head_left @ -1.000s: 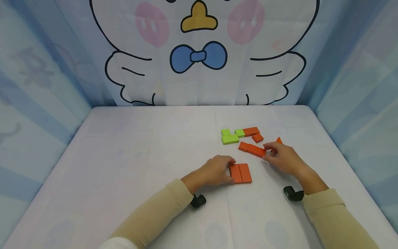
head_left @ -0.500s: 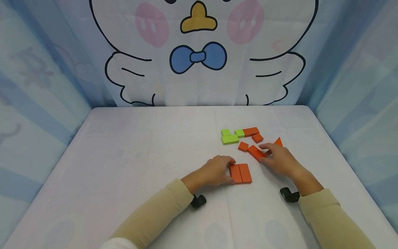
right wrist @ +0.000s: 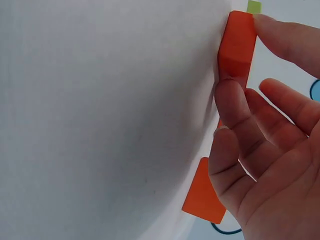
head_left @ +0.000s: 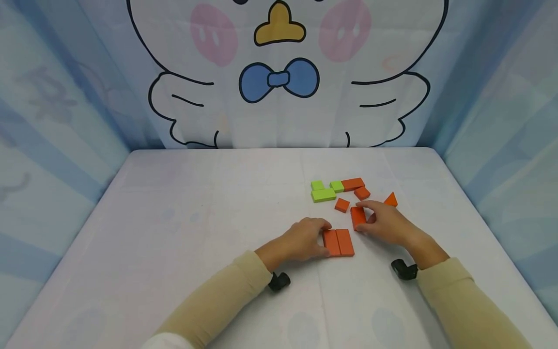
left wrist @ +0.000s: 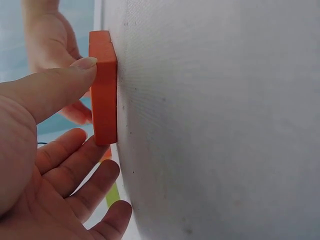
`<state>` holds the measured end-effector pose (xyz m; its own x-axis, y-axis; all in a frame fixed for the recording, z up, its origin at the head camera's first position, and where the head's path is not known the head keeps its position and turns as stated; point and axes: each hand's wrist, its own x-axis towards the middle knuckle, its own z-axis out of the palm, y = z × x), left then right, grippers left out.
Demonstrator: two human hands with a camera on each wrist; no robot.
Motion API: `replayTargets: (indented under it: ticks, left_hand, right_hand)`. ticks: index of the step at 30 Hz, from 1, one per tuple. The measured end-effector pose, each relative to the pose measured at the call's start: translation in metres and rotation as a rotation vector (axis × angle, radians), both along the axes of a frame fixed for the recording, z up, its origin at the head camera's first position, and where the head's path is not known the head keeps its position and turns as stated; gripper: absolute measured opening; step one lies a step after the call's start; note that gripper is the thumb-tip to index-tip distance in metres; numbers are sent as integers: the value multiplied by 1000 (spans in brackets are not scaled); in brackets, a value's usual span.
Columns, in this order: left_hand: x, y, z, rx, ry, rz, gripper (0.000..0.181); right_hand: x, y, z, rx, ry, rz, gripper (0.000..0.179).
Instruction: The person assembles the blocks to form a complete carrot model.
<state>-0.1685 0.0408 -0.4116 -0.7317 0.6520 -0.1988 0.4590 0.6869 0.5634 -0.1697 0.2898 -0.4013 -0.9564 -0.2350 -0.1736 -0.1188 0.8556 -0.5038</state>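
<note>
Two flat orange rectangular blocks (head_left: 338, 243) lie side by side on the table, long sides touching. My left hand (head_left: 303, 240) holds the nearer-left one by its ends, thumb at the front and a fingertip at the back; the left wrist view shows the thumb on the orange block (left wrist: 104, 97). Up and to the right, my right hand (head_left: 388, 223) pinches another orange rectangular block (head_left: 358, 218) between thumb and fingers. That orange block (right wrist: 237, 45) sits at the table surface in the right wrist view. A small orange block (head_left: 342, 205) lies just behind it.
Behind the hands lie green blocks (head_left: 323, 195), an orange rectangular block (head_left: 353, 184) and a small orange piece (head_left: 362, 193). An orange triangular block (head_left: 391, 199) lies beyond my right hand. A printed curtain (head_left: 279, 116) stands at the table's back edge.
My right hand has moved left and turned its orange block from slanting to nearly front-to-back, parting it from the small orange block. My left hand stays on the pair.
</note>
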Motion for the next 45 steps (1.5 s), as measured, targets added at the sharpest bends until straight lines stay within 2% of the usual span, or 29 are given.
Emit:
replayTargets:
  ticks: [7, 13, 23, 34, 45]
  left_hand:
    - [1, 3, -1, -8, 2, -2, 60]
    - [0, 5, 0, -12, 17, -4, 58]
    - [-1, 11, 0, -12, -1, 2, 58]
    - [-1, 18, -1, -24, 25, -21, 57]
    - [-2, 21, -1, -33, 23, -17, 57]
  right_hand:
    - [12, 0, 2, 9, -52, 9, 63]
    - [24, 1, 2, -8, -60, 25, 61]
    - [41, 1, 2, -25, -56, 42, 60]
    - [47, 4, 1, -16, -12, 54, 58]
    - [49, 4, 1, 1, 4, 57, 59]
